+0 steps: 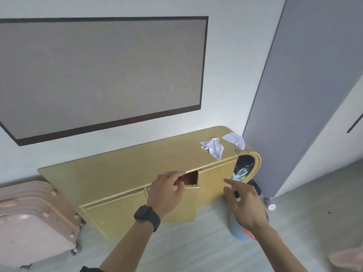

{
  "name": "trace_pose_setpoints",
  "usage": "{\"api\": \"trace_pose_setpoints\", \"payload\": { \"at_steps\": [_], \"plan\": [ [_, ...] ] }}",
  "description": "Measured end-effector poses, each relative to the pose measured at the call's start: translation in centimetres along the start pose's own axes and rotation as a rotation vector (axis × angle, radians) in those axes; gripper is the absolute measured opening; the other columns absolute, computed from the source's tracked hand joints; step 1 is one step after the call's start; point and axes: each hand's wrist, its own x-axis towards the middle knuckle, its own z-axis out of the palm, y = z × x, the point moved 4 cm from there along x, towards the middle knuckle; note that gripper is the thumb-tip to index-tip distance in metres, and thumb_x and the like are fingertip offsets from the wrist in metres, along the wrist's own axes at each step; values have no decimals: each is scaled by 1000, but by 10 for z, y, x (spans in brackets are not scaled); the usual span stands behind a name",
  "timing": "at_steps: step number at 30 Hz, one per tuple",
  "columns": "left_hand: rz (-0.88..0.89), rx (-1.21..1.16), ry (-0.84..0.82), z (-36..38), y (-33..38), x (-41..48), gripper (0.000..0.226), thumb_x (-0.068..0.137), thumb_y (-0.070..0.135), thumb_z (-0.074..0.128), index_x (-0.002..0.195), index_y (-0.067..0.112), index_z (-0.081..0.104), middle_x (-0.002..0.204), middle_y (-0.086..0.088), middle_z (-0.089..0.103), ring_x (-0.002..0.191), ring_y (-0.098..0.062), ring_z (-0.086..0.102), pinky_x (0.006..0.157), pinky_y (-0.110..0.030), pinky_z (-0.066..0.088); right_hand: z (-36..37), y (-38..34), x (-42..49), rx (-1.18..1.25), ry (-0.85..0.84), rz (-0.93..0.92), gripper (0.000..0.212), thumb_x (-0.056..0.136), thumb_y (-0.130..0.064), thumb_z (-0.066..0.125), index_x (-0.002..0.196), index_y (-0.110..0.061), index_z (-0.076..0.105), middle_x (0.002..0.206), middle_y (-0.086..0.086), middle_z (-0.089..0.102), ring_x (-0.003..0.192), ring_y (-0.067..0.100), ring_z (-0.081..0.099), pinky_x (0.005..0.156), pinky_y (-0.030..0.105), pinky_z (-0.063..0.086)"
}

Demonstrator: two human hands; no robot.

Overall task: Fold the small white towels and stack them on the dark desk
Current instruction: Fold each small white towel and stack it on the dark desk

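Two crumpled small white towels lie on top of a low yellow cabinet (117, 173), one (213, 148) near its right end and the other (234, 139) at the rounded right corner. My left hand (167, 190), with a black watch on the wrist, grips the top edge of a cabinet door (188, 203) that stands partly open. My right hand (243, 203) hovers in front of the cabinet's right part, fingers stretched forward, holding nothing I can see. No dark desk is in view.
A pink suitcase (29, 222) stands on the floor at the left. A grey-blue bin (238, 228) sits under my right hand, by the cabinet's open right-end shelf (244, 167) with dark items. A large framed panel (98, 75) hangs above; a grey door (304, 85) stands at right.
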Motion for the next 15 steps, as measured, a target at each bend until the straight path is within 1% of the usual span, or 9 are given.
{"api": "trace_pose_setpoints", "payload": {
  "at_steps": [2,4,5,8,12,15],
  "plan": [
    [-27,-8,-38,22,-12,35,36,96,33,53,132,38,58,126,19,61,119,-9,50,96,-23,40,17,18,29,-19,-38,59,31,95,-37,59,125,-34,65,121,-12,66,124,17,50,98,33,44],
    [-52,-4,-90,47,-24,66,36,96,35,52,131,39,58,125,18,62,119,-11,51,97,-25,41,34,39,57,-57,-82,105,33,94,-39,60,127,-33,64,124,-12,65,125,16,50,96,26,41],
    [-68,1,-123,62,-31,85,37,96,35,52,132,39,57,126,18,61,119,-12,50,98,-26,40,45,51,74,-73,-114,126,35,94,-40,60,127,-33,64,125,-11,64,125,16,50,95,26,41],
    [-116,29,-194,107,-50,138,39,96,36,50,135,39,55,133,15,58,122,-13,48,101,-27,38,76,89,130,-117,-226,159,39,93,-41,61,131,-31,61,129,-9,62,128,16,48,98,30,42],
    [-190,48,-255,165,-74,213,41,97,36,50,138,39,51,137,13,55,123,-15,47,102,-29,36,120,143,220,-167,-374,207,44,96,-37,57,138,-27,53,136,-3,57,128,22,46,102,35,40],
    [-300,47,-300,205,-94,261,42,97,37,49,140,41,48,141,10,52,129,-16,44,107,-31,34,151,178,290,-173,-479,249,45,97,-36,54,140,-25,51,138,-1,55,127,22,46,105,37,38]
  ]
}}
